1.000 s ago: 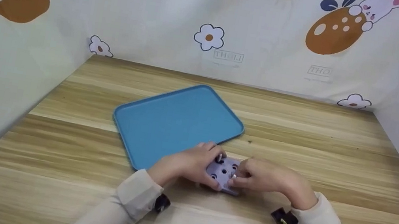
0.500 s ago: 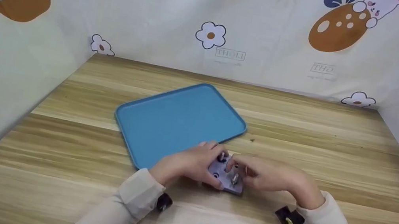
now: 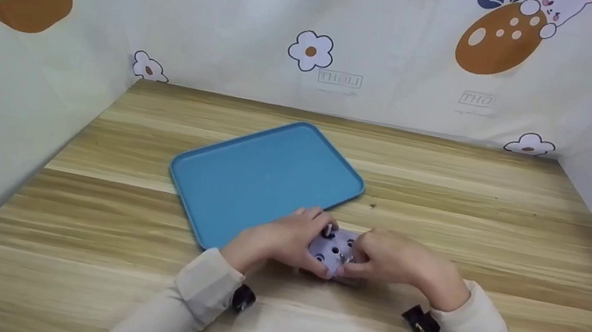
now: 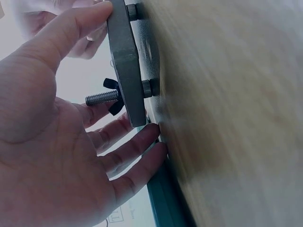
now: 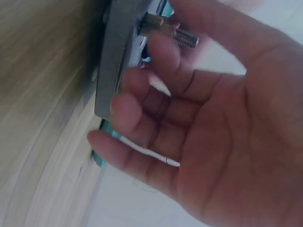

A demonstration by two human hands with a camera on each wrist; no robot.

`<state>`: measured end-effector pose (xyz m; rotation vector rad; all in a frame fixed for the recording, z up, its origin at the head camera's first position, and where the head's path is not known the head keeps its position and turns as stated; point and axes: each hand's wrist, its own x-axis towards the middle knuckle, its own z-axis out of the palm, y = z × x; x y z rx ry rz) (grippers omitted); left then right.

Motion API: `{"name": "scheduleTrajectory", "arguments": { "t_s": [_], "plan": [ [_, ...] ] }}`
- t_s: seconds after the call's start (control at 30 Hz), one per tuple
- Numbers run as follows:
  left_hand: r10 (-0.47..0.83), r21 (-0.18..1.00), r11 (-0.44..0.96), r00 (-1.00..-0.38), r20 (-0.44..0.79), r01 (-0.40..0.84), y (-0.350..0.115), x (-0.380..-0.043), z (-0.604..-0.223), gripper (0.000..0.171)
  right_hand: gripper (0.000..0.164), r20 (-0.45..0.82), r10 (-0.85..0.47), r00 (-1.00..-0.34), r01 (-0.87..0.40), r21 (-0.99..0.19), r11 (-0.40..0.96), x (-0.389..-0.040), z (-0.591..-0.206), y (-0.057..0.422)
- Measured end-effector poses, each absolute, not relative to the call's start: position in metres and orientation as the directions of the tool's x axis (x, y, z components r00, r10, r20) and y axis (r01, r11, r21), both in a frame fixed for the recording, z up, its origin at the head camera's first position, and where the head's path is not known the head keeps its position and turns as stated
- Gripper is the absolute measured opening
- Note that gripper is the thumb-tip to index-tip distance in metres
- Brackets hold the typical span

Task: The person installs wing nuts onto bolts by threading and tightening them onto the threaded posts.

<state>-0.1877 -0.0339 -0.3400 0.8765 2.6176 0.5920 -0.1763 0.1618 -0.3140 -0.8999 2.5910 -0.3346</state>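
A thick grey metal plate (image 3: 327,248) with several round holes lies just in front of the tray. My left hand (image 3: 290,240) grips its left side, thumb at the near edge and fingers spread along the far side. In the left wrist view a threaded bolt (image 4: 100,98) with a black wing nut (image 4: 111,84) stands up from the plate, and bolt heads (image 4: 147,88) under it hold it off the table. My right hand (image 3: 397,259) pinches a bolt (image 5: 185,39) near the plate's right side, fingertips at a brass-coloured nut (image 5: 154,22) on it.
A blue rectangular tray (image 3: 265,173) lies at an angle behind my left hand. The wooden table (image 3: 474,206) runs back to a patterned curtain (image 3: 398,45). Black wrist mounts (image 3: 243,298) hang below both cuffs.
Half a second ago my right fingers reached out over the plate and left the bolt bare. They have now drawn back round it. My left hand keeps its grip on the plate.
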Motion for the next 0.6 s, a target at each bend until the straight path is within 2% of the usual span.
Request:
{"name": "scheduleTrajectory", "arguments": {
  "t_s": [0.1,0.17,0.3,0.43,0.5,0.6],
  "plan": [
    [0.624,0.480,0.728,-0.763,-0.167,0.490,-0.034,-0.188,-0.340,0.069,0.036,-0.274,-0.663,-0.697,-0.550,-0.389,0.739,-0.178,-0.312,0.165],
    [0.620,0.480,0.732,-0.765,-0.174,0.484,-0.033,-0.188,-0.340,0.070,0.032,-0.256,-0.691,-0.676,-0.562,-0.428,0.708,-0.179,-0.310,0.168],
    [0.616,0.481,0.736,-0.766,-0.185,0.476,-0.034,-0.189,-0.340,0.072,0.004,-0.198,-0.756,-0.624,-0.600,-0.498,0.626,-0.181,-0.307,0.174],
    [0.621,0.486,0.730,-0.763,-0.178,0.480,-0.034,-0.189,-0.340,0.071,0.038,-0.180,-0.799,-0.573,-0.653,-0.488,0.579,-0.180,-0.308,0.174],
    [0.627,0.485,0.726,-0.760,-0.173,0.488,-0.034,-0.189,-0.340,0.070,0.042,-0.189,-0.796,-0.575,-0.662,-0.464,0.588,-0.180,-0.309,0.174],
    [0.632,0.478,0.722,-0.757,-0.165,0.500,-0.034,-0.188,-0.341,0.069,0.037,-0.203,-0.764,-0.612,-0.644,-0.432,0.631,-0.179,-0.312,0.171]
  ]
}}
